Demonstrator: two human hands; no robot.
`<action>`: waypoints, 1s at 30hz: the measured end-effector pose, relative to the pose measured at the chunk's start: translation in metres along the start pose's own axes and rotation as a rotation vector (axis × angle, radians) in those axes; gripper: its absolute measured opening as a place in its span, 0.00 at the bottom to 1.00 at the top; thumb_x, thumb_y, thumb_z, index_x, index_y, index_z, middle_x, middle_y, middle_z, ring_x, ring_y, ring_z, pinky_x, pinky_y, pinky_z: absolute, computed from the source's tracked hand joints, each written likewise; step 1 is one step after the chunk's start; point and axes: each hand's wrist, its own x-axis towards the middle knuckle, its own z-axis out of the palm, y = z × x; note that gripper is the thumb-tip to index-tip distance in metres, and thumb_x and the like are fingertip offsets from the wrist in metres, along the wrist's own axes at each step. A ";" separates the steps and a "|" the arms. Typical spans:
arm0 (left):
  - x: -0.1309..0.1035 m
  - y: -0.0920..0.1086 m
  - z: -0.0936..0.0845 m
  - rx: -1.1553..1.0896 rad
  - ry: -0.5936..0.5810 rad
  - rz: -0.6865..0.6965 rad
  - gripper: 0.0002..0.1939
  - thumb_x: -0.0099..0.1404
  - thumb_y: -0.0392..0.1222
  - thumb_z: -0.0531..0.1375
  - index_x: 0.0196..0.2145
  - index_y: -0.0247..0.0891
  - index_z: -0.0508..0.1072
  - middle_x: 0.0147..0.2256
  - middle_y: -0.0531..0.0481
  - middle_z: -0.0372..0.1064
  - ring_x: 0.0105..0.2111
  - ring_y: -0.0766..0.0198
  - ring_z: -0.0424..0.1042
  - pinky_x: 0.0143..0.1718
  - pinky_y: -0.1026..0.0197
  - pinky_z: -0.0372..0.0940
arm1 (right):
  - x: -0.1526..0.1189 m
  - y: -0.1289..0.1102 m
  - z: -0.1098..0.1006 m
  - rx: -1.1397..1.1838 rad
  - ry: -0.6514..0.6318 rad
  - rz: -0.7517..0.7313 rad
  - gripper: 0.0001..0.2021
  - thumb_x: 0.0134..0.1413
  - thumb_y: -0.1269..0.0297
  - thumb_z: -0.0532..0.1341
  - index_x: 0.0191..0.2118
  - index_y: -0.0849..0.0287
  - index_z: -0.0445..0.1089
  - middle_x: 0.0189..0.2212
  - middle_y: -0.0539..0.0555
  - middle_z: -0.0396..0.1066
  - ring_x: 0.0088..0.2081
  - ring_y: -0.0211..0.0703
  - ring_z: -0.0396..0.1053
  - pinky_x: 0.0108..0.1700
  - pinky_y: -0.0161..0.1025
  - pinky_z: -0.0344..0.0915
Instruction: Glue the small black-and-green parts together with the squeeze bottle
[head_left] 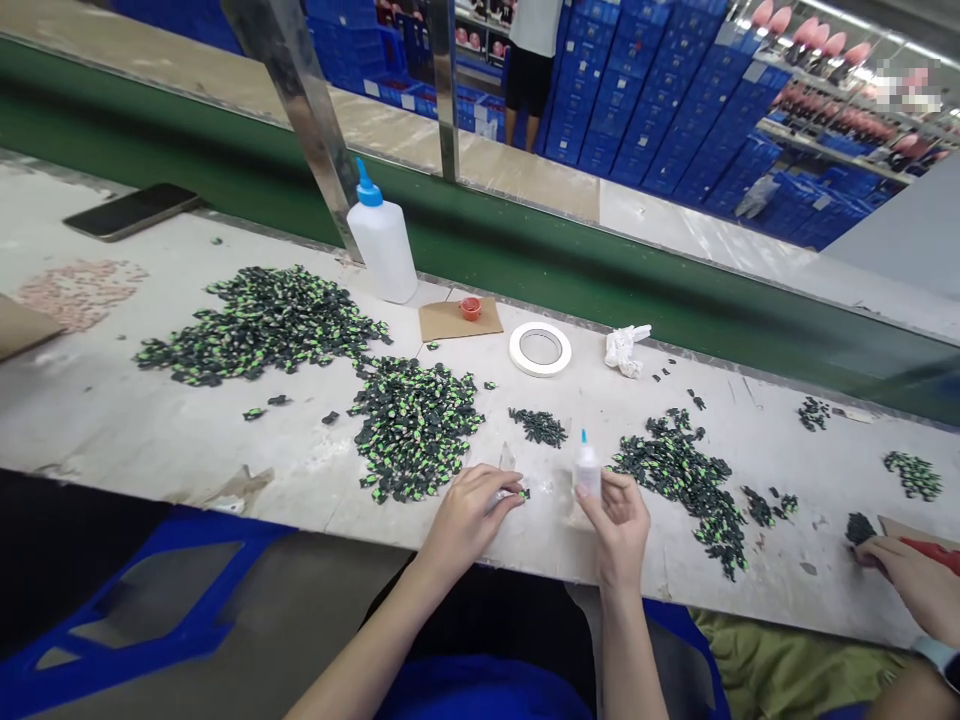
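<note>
My left hand (469, 510) is closed, with thumb and forefinger pinching a small black-and-green plastic part (524, 493) near the table's front edge. My right hand (624, 525) is wrapped round a small white squeeze bottle (587, 466), held upright with its thin blue tip pointing up. Left of my left hand lies a heap of black-and-green parts (416, 425). A smaller pile of dark pieces (541, 426) sits beyond and between my hands. Right of the bottle spreads another pile of black-and-green parts (679, 475).
A large white bottle (384, 250) stands at the back beside a metal post (300, 100). Nearby are a cardboard piece (439, 322) with a red cap (470, 308), a tape roll (516, 350) and crumpled tissue (622, 352). A phone (131, 211) lies far left. A co-worker's hand (911, 580) works at right.
</note>
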 end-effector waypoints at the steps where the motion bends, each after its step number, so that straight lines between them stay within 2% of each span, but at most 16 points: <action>1: 0.000 0.000 0.000 -0.004 0.000 0.002 0.04 0.63 0.37 0.62 0.37 0.39 0.74 0.31 0.49 0.77 0.33 0.59 0.75 0.36 0.58 0.68 | 0.001 -0.002 0.006 -0.009 -0.023 -0.010 0.19 0.34 0.59 0.72 0.34 0.58 0.67 0.32 0.54 0.76 0.36 0.47 0.73 0.41 0.44 0.68; 6: -0.002 -0.001 -0.001 -0.037 -0.014 0.005 0.02 0.63 0.37 0.61 0.35 0.39 0.75 0.31 0.49 0.77 0.33 0.60 0.75 0.35 0.58 0.69 | 0.008 -0.001 0.031 -0.080 -0.155 -0.014 0.23 0.32 0.60 0.73 0.38 0.57 0.67 0.38 0.58 0.77 0.38 0.48 0.74 0.43 0.47 0.69; 8: -0.002 -0.002 -0.001 -0.042 -0.023 0.005 0.03 0.64 0.38 0.61 0.36 0.39 0.75 0.31 0.49 0.76 0.33 0.60 0.75 0.35 0.58 0.69 | 0.012 -0.001 0.033 -0.148 -0.199 -0.021 0.25 0.31 0.59 0.74 0.40 0.57 0.69 0.38 0.58 0.77 0.36 0.47 0.75 0.42 0.47 0.70; 11: -0.003 -0.003 0.000 -0.050 -0.024 0.009 0.03 0.64 0.37 0.61 0.36 0.40 0.75 0.31 0.48 0.76 0.33 0.60 0.74 0.35 0.58 0.69 | 0.018 -0.006 0.024 -0.224 -0.270 -0.079 0.29 0.31 0.59 0.74 0.45 0.57 0.71 0.39 0.58 0.78 0.37 0.49 0.74 0.40 0.45 0.69; 13: -0.003 -0.003 0.000 -0.063 -0.020 0.010 0.03 0.64 0.37 0.60 0.36 0.39 0.75 0.32 0.48 0.76 0.33 0.60 0.74 0.35 0.58 0.69 | 0.022 -0.011 0.016 -0.273 -0.237 -0.129 0.23 0.39 0.55 0.69 0.44 0.57 0.73 0.38 0.58 0.78 0.39 0.50 0.74 0.39 0.44 0.68; 15: -0.004 -0.004 0.001 -0.073 -0.020 0.020 0.04 0.64 0.38 0.60 0.36 0.39 0.75 0.31 0.48 0.76 0.34 0.59 0.73 0.36 0.57 0.69 | 0.026 -0.014 0.010 -0.354 -0.124 -0.175 0.16 0.50 0.52 0.61 0.37 0.58 0.76 0.36 0.58 0.78 0.39 0.50 0.73 0.40 0.44 0.66; 16: -0.004 -0.005 0.001 -0.074 -0.018 0.031 0.04 0.64 0.38 0.60 0.37 0.39 0.75 0.31 0.48 0.76 0.35 0.58 0.72 0.36 0.56 0.69 | 0.028 -0.014 0.009 -0.407 -0.071 -0.194 0.16 0.52 0.51 0.58 0.33 0.58 0.76 0.33 0.58 0.78 0.38 0.50 0.72 0.40 0.45 0.65; 18: -0.004 -0.005 0.002 -0.068 -0.009 0.056 0.05 0.64 0.38 0.60 0.38 0.39 0.76 0.32 0.47 0.75 0.36 0.57 0.71 0.37 0.55 0.69 | 0.031 -0.012 0.013 -0.516 -0.025 -0.212 0.16 0.52 0.51 0.58 0.29 0.58 0.77 0.30 0.57 0.77 0.35 0.49 0.71 0.41 0.45 0.64; 20: -0.003 -0.005 0.001 -0.052 0.003 0.071 0.06 0.64 0.37 0.60 0.38 0.40 0.77 0.33 0.46 0.74 0.38 0.56 0.70 0.39 0.53 0.69 | 0.034 -0.007 0.021 -0.595 -0.044 -0.200 0.14 0.48 0.51 0.61 0.27 0.57 0.77 0.28 0.56 0.77 0.31 0.48 0.71 0.39 0.44 0.64; 25: -0.002 -0.003 0.001 -0.024 -0.021 0.093 0.07 0.64 0.35 0.60 0.35 0.42 0.78 0.36 0.45 0.73 0.40 0.56 0.69 0.40 0.52 0.70 | 0.041 0.000 0.037 -0.627 -0.061 -0.197 0.10 0.46 0.55 0.62 0.27 0.55 0.76 0.26 0.55 0.77 0.29 0.47 0.71 0.37 0.43 0.64; 30: -0.002 -0.003 0.000 -0.071 -0.005 0.094 0.07 0.65 0.36 0.59 0.35 0.40 0.77 0.34 0.47 0.75 0.39 0.57 0.70 0.39 0.53 0.70 | 0.042 -0.006 0.030 -0.578 -0.053 -0.175 0.10 0.45 0.55 0.62 0.25 0.57 0.74 0.25 0.54 0.76 0.28 0.46 0.72 0.36 0.43 0.66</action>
